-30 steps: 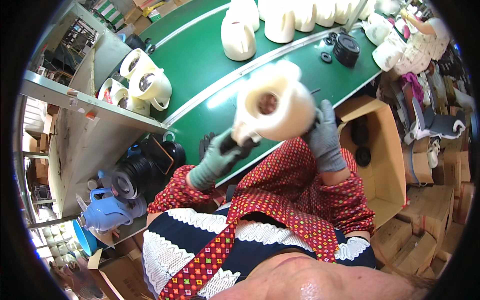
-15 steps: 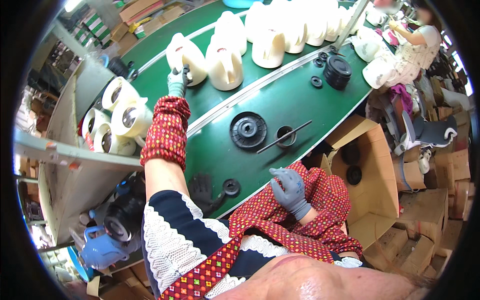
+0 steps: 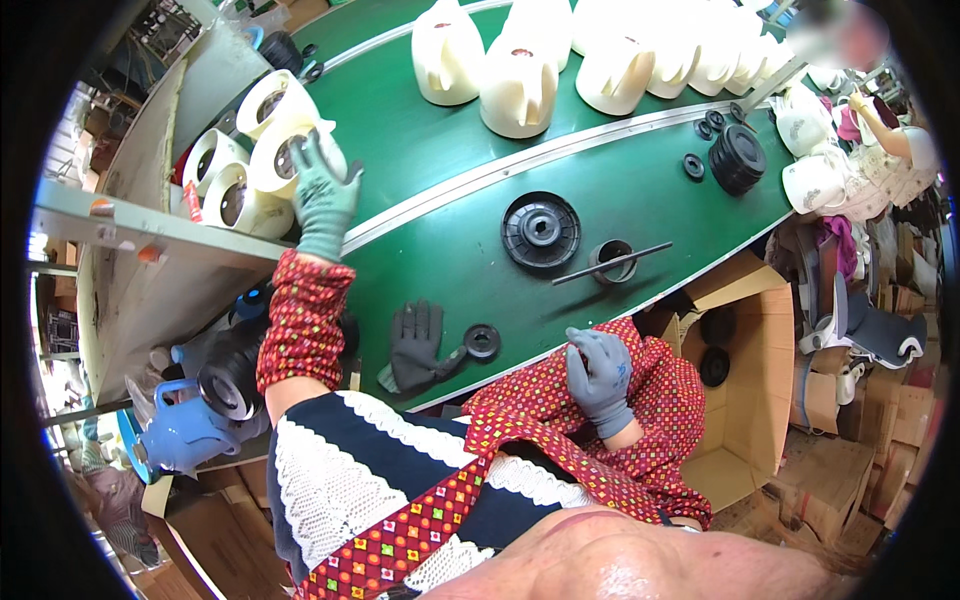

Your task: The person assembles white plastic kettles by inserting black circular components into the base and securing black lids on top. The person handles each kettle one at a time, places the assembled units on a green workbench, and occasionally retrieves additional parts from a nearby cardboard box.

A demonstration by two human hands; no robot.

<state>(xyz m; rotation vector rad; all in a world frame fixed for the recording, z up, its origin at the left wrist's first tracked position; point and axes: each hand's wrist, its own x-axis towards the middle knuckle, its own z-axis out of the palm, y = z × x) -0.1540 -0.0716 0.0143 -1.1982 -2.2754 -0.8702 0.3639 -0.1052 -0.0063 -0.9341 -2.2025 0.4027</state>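
Observation:
My left hand (image 3: 325,198), in a grey-green glove, reaches over the left of the table with its fingers spread. Its fingertips overlap a cream plastic jug body (image 3: 270,158) with a round opening; whether they touch it I cannot tell. More such jug bodies (image 3: 238,200) lie beside it. My right hand (image 3: 602,382), in a grey glove, rests over my lap, fingers loosely curled in and no object visible in them. Ahead of it are a ribbed black disc (image 3: 541,230) and a dark ring (image 3: 612,262) with a thin rod (image 3: 645,254) across it.
Upright cream jugs (image 3: 520,90) stand in rows behind a metal rail (image 3: 440,195). A loose dark glove (image 3: 416,340) and black ring (image 3: 482,341) lie nearby. Stacked black discs (image 3: 737,158) stand at right. An open carton (image 3: 745,400) sits beside me; another person works at far right.
My left hand has let go of the standing jug and moved left and nearer, to the lying jug bodies. My right hand has stayed over my lap. The view has shifted.

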